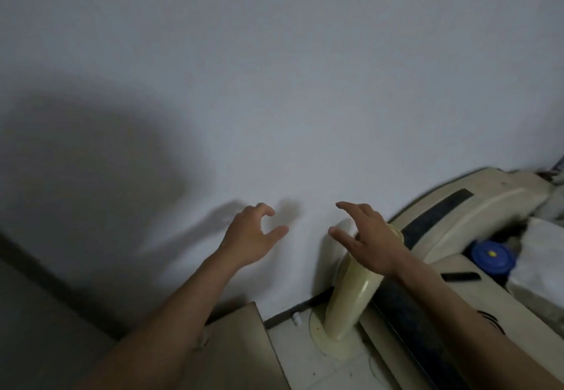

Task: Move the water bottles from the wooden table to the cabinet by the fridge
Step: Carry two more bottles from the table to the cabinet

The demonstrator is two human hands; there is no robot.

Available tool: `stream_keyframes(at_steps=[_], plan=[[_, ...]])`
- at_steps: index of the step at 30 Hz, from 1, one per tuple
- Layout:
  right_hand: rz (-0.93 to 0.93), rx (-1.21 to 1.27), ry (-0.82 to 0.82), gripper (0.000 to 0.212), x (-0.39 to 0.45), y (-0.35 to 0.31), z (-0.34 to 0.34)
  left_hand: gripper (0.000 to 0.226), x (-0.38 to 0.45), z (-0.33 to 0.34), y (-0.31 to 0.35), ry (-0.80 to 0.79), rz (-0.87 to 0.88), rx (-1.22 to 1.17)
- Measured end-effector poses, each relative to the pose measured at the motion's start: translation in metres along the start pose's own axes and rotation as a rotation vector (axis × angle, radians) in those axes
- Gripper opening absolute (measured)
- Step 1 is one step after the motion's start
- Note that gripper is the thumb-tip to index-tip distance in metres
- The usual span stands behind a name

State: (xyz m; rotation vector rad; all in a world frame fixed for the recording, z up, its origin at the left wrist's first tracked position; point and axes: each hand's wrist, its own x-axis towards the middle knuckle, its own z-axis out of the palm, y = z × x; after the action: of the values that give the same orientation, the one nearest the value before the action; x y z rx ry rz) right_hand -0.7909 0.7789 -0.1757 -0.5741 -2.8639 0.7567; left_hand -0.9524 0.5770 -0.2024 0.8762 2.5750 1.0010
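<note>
Hands both empty: left hand [253,234] and right hand [366,237] are raised in front of a plain white wall [274,84], fingers curled half open as if shaped around a bottle, but nothing is between them. Water bottles, wooden table, cabinet and fridge: none clearly in view, so progress cannot be counted from here. My read is a transit moment between loads, facing the wall, with at least a pick-up to come; how many bottles are already across is unknowable. Lower right shows a cream appliance [457,218] lying against the wall with a curved cream pipe [351,298] in front, plus a blue round lid [491,257], possibly a jug cap, too blurred to say. Brown flat surface [241,350] at bottom centre may be furniture.
</note>
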Motion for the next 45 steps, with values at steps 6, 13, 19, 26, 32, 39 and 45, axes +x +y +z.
stream_keyframes(at_steps=[6, 13, 19, 26, 32, 39, 45], plan=[[0.212, -0.050, 0.147, 0.071, -0.095, 0.024, -0.031, 0.050, 0.008, 0.013, 0.031, -0.160, 0.203, 0.032], [0.490, -0.075, 0.297, 0.056, -0.218, 0.038, -0.046, 0.052, -0.012, 0.041, 0.082, -0.321, 0.380, 0.019], [0.647, -0.071, 0.376, 0.074, -0.307, 0.038, -0.067, 0.049, -0.047, 0.079, 0.157, -0.440, 0.555, 0.010], [0.737, -0.045, 0.540, 0.061, -0.400, 0.045, -0.099, 0.051, -0.118, 0.126, 0.239, -0.541, 0.736, 0.031], [0.852, -0.033, 0.617, 0.064, -0.488, 0.062, -0.112, 0.048, -0.196, 0.172, 0.300, -0.636, 0.866, 0.070], [0.943, -0.053, 0.701, 0.068, -0.541, 0.055, -0.124, 0.046, -0.260, 0.205, 0.353, -0.685, 1.063, 0.024], [1.144, -0.073, 0.804, 0.065, -0.592, 0.048, -0.128, 0.046, -0.289, 0.235, 0.393, -0.780, 1.198, 0.015]])
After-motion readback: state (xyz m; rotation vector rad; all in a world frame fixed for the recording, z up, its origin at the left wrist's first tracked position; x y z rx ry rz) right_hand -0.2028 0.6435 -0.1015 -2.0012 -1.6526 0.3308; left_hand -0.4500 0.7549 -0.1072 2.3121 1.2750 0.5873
